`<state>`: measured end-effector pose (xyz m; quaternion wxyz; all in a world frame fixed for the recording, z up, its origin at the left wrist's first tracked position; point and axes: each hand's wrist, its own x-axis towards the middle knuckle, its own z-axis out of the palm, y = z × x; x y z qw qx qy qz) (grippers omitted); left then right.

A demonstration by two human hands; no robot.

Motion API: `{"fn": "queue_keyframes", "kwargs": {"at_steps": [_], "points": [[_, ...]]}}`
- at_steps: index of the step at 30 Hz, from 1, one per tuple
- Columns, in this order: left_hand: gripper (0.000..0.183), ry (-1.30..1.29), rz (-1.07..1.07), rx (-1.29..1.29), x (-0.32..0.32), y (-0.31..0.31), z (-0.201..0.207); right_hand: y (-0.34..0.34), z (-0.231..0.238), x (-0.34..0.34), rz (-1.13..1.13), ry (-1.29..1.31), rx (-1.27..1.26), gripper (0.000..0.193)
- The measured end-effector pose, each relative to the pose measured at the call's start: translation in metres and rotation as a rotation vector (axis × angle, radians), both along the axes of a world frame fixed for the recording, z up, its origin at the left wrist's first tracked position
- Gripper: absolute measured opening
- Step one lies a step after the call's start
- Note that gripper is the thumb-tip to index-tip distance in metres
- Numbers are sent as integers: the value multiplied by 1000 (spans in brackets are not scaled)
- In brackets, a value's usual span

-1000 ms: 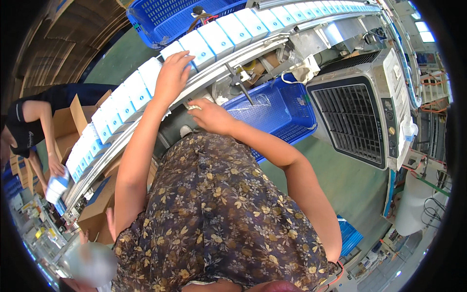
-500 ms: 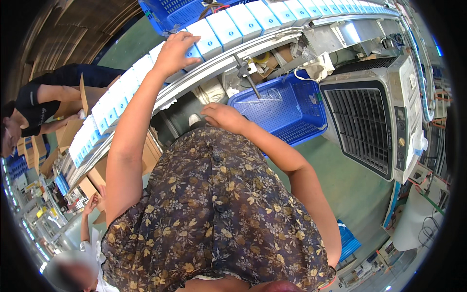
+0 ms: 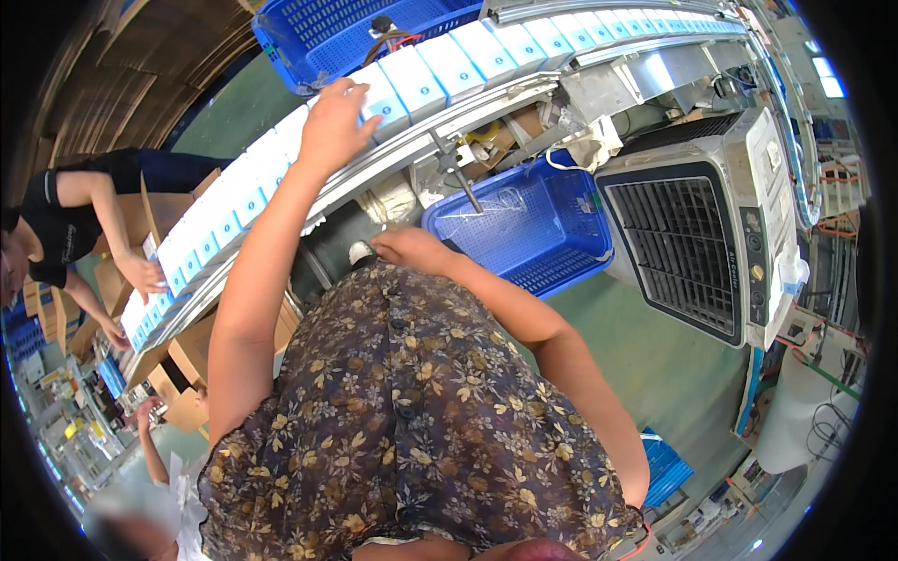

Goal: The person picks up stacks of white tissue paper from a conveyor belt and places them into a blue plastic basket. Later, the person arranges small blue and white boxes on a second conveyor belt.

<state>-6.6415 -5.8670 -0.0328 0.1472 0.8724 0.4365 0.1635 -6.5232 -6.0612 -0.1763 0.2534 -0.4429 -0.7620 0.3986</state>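
Observation:
A long row of white boxes (image 3: 416, 86) with light blue sides stands packed on a narrow conveyor line, curving from the far right to the near left. My left hand (image 3: 335, 129) rests over the boxes near the middle of the row, thumb and fingers apart. It touches a box beneath it, which it partly covers. My right hand (image 3: 412, 251) is held low in front of my floral shirt, fingers curled together. Nothing shows in it, though its palm is hidden. It is nearest to a blue plastic basket (image 3: 524, 266) below the line.
Another blue basket (image 3: 313, 47) with cables stands beyond the line. A grey air cooler (image 3: 678, 248) is at right. At left, a co-worker's hand (image 3: 145, 276) reaches the row's end beside open cartons (image 3: 154, 220). Another person (image 3: 154, 514) is at lower left. Metal rails (image 3: 468, 98) edge the line.
The view has shifted slightly. My left hand stays over the boxes, its fingers a little closer together. My right hand's fingers have curled in more. The co-worker at left has reached to the row's end.

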Motion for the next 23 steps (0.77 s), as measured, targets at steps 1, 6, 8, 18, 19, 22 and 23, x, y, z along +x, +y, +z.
{"fn": "queue_keyframes", "kwargs": {"at_steps": [1, 6, 8, 18, 19, 22, 23], "points": [[51, -48, -57, 76, 15, 3, -3, 1, -1, -3, 7, -5, 0, 23], [60, 125, -219, 173, 56, 15, -17, 7, 6, -9, 6, -35, -37, 22], [59, 179, -210, 156, 56, 14, -25, 10, 7, -8, -13, -30, -69, 23], [58, 298, -180, 259, -33, 3, -25, 12, 13, -3, -129, 4, -96, 26], [58, 307, -180, 245, -39, 1, -20, 9, 16, -6, -135, 3, -110, 26], [60, 382, -194, 180, -56, 0, -11, 3, 22, -13, -166, -5, -152, 28], [63, 416, -182, 176, -62, 0, -13, 2, 22, -14, -177, -11, -166, 29]]}}
